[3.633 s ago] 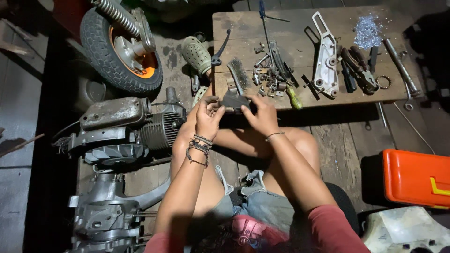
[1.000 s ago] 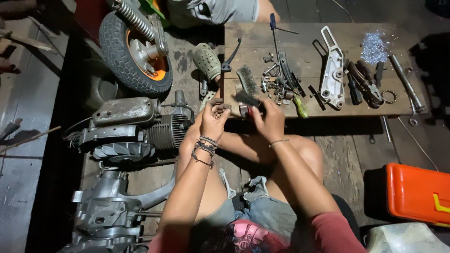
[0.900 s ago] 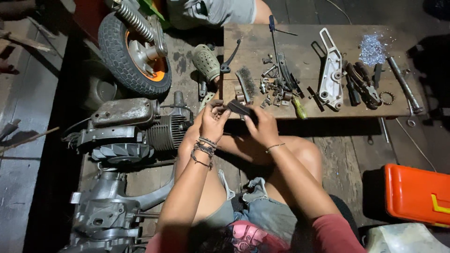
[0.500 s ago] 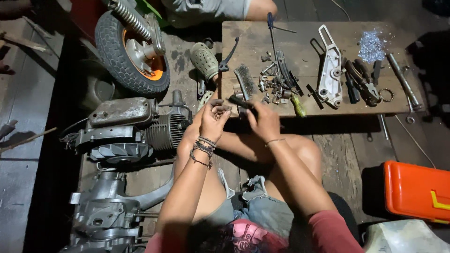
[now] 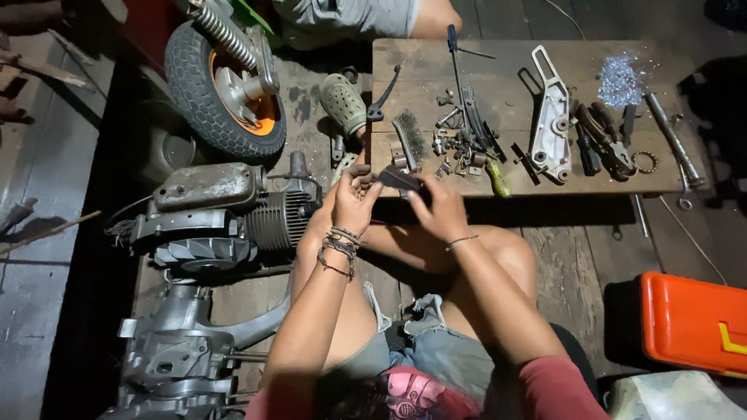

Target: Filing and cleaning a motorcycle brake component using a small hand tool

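My left hand [image 5: 355, 198] and my right hand [image 5: 436, 208] meet over my knees at the near edge of a low wooden board [image 5: 405, 58]. Between them they pinch a small dark flat piece [image 5: 398, 180]; what it is I cannot tell. Cord bracelets [image 5: 336, 250] wrap my left wrist, and a thin band circles the right. Just beyond my fingers on the board lie a wire brush [image 5: 408, 138] and several small nuts and bolts [image 5: 459, 144].
On the board lie a long screwdriver [image 5: 456, 66], a white metal bracket [image 5: 551, 128], pliers [image 5: 603, 140] and a bolt. An engine block [image 5: 218, 210] and casing [image 5: 175, 362] sit left, a small wheel [image 5: 226, 82] behind. An orange case [image 5: 692, 323] is right. Another person's leg [image 5: 366, 17] shows at top.
My hands keep working the small dark piece in the same spot; the fingers shift slightly. The view drifted a little; nothing else moved.
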